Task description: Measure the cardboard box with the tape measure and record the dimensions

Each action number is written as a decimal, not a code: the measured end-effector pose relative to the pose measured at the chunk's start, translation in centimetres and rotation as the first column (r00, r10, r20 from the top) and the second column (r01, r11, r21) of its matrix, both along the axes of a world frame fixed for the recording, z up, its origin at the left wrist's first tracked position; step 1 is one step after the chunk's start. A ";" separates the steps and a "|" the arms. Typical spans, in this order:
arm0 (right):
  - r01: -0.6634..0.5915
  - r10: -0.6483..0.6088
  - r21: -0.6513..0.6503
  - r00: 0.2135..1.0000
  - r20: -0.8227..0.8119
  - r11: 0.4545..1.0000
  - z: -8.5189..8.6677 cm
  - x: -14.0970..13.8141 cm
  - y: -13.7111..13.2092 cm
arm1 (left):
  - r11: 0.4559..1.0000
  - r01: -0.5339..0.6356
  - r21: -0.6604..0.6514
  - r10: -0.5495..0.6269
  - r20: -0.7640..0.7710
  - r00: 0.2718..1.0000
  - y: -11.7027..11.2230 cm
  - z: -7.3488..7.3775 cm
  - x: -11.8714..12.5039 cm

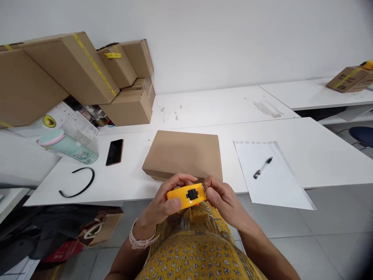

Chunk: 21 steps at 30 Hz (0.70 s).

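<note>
A yellow tape measure (177,193) with a black slide button is held just in front of the desk's near edge. My left hand (164,200) is wrapped round its case, thumb on the near side. My right hand (220,196) pinches at the right end of the case, where the metal tip of the tape shows; the fingers hide most of it. Beyond both hands lies a closed brown cardboard box (186,153), flat on the white desk (131,182).
Sheets of white paper (262,179) with a pen (263,168) on them lie to the right. At left are a phone (114,152), a black headband (90,181) and a mint tumbler (68,146). Stacked cartons (87,70) stand behind; another carton (348,79) sits far right.
</note>
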State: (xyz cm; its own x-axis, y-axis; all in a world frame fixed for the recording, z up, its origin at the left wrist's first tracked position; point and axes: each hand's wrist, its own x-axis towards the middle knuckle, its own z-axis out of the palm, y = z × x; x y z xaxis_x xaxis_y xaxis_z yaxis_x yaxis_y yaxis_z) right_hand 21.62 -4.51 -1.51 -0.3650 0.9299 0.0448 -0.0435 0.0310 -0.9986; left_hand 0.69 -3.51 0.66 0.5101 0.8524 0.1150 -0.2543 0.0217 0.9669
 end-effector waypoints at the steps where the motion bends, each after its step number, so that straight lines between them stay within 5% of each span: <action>1: -0.026 0.025 -0.036 0.999 -0.041 0.999 -0.2 -0.4 0.1 | 1.000 0.009 -0.001 -0.009 -0.010 1.000 0.0 0.0 -0.3; 8: -0.154 0.063 -0.209 0.921 -0.385 0.966 0.6 -1.4 0.6 | 0.998 -0.007 0.064 0.017 -0.155 0.988 0.5 1.2 -3.7; 11: 0.011 -0.078 -0.136 0.864 -0.497 0.991 1.7 1.4 1.6 | 0.981 -0.148 0.124 0.170 -0.192 0.967 2.5 2.4 -7.8; 14: 0.274 -0.310 -0.148 0.785 -0.536 0.950 1.6 4.7 2.9 | 0.950 -0.261 0.171 0.293 -0.198 0.935 6.0 2.9 -12.6; 17: 0.424 -0.469 -0.206 0.739 -0.483 0.882 -0.3 6.9 4.2 | 0.918 -0.389 0.081 0.397 -0.169 0.902 9.6 2.0 -16.0; 21: 0.521 -0.562 -0.222 0.709 -0.425 0.824 -3.6 7.8 5.8 | 0.896 -0.440 -0.055 0.424 -0.181 0.887 11.8 0.0 -16.2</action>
State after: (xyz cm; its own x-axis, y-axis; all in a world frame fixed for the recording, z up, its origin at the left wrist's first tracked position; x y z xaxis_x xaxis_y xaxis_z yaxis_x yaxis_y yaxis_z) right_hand 29.43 1.25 -5.13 0.2464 0.9691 -0.0124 -0.4894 0.1133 -0.8647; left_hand -15.54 8.32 0.69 0.0939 0.9952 -0.0264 -0.1015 0.0360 0.9942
